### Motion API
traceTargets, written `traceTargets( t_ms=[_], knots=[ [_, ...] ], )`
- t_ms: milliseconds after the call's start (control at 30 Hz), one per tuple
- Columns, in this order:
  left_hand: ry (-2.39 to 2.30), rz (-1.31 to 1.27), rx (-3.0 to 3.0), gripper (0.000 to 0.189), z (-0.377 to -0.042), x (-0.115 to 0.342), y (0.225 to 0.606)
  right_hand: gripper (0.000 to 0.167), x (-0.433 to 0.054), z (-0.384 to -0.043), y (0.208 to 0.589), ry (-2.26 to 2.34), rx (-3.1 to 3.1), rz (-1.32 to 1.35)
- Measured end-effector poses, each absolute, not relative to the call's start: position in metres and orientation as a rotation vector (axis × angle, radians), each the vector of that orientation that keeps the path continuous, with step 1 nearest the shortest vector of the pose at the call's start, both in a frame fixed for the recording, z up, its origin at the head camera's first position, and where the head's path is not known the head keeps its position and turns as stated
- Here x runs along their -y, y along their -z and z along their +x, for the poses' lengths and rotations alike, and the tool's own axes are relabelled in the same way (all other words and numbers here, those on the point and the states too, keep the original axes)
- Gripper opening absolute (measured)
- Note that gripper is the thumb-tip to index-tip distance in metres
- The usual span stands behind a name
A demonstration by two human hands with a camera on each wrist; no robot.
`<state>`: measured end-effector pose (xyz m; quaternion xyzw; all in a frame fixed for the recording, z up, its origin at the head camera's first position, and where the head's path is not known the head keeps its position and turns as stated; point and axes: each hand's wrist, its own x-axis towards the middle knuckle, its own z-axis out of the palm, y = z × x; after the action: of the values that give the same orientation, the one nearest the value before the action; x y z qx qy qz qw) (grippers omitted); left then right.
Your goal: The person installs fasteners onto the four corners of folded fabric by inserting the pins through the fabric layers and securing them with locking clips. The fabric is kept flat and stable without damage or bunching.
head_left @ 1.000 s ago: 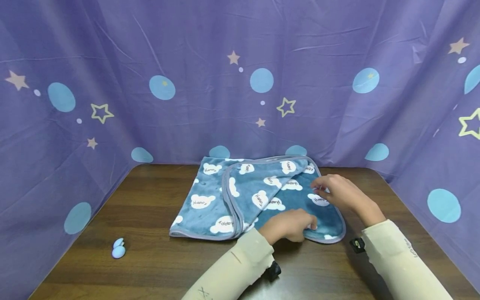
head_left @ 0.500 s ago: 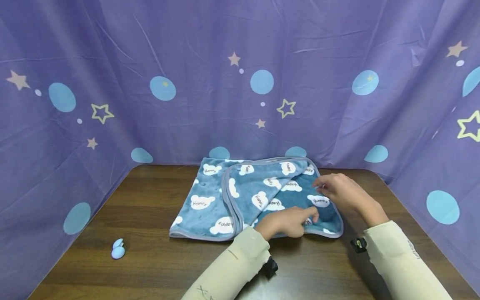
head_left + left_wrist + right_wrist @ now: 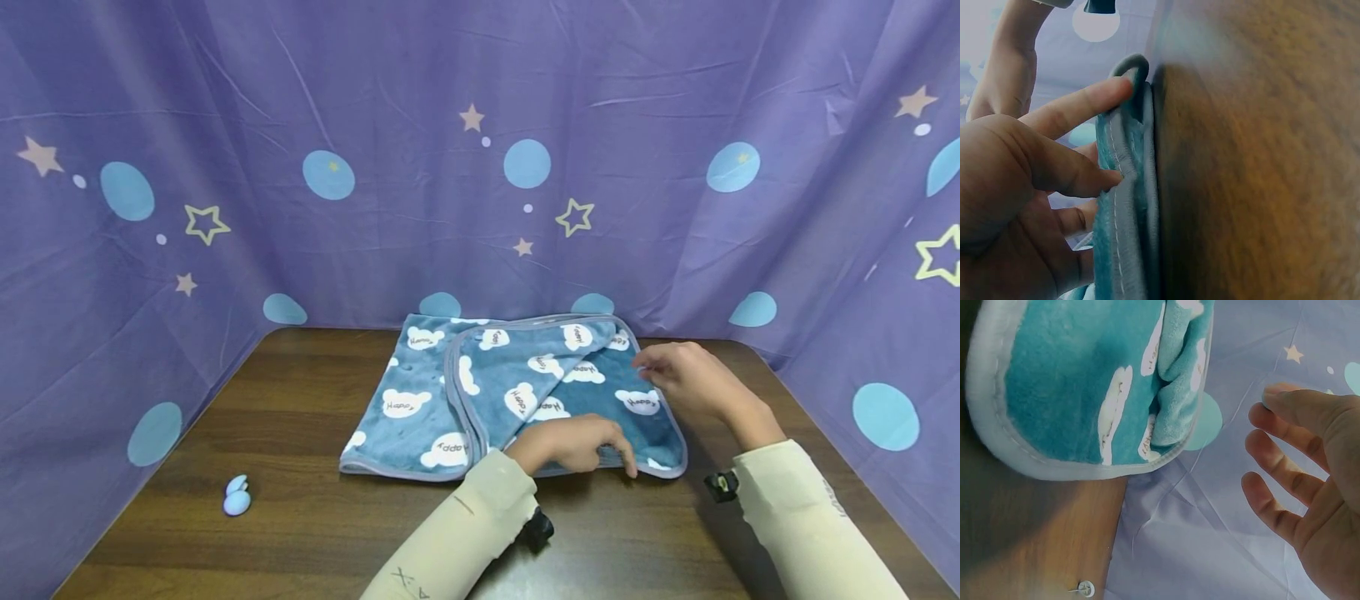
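A teal fleece blanket [image 3: 491,367] printed with white bear heads lies folded on the table, grey trim round its edges. One layer is laid back diagonally over its middle. My left hand [image 3: 573,442] is at the front edge, right of centre, index finger stretched along it. In the left wrist view, the index fingertip and thumb of the left hand [image 3: 1029,162] touch the stitched trim [image 3: 1121,212]. My right hand [image 3: 690,375] hovers by the blanket's right edge, fingers loosely bent. The right wrist view shows that hand [image 3: 1310,456] holding nothing, apart from the blanket [image 3: 1066,394].
On the brown wooden table [image 3: 300,433], a small light-blue object [image 3: 237,497] of two rounded parts lies at the left. A purple curtain [image 3: 405,167] with stars and blue dots surrounds the back and sides. A small round white item [image 3: 1086,589] shows low in the right wrist view.
The blanket's front right edge has shifted slightly back and inward. My left index finger lifted, then came down toward the front edge. My right hand has drifted a little to the right.
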<state>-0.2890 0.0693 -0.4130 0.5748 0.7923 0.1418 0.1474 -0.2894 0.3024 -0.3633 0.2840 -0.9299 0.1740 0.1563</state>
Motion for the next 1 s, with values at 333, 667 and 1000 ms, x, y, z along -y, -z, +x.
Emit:
traceTargets(
  t_ms=[333,667,1000],
  knots=[
    [-0.416,1.577,-2.397,0.057,-0.29,-0.069,0.411,0.023,-0.309,-0.289,0.36,-0.528,2.623,0.798],
    [-0.741,1.482,-2.592,0.03,-0.293,-0.072,0.407,0.02,-0.301,-0.284,0.354,-0.613,2.58,0.846],
    [-0.868,1.403,-2.577,0.058,-0.301,-0.059,0.4,0.024,-0.288,-0.282,0.352,-0.653,2.545,0.941]
  ],
)
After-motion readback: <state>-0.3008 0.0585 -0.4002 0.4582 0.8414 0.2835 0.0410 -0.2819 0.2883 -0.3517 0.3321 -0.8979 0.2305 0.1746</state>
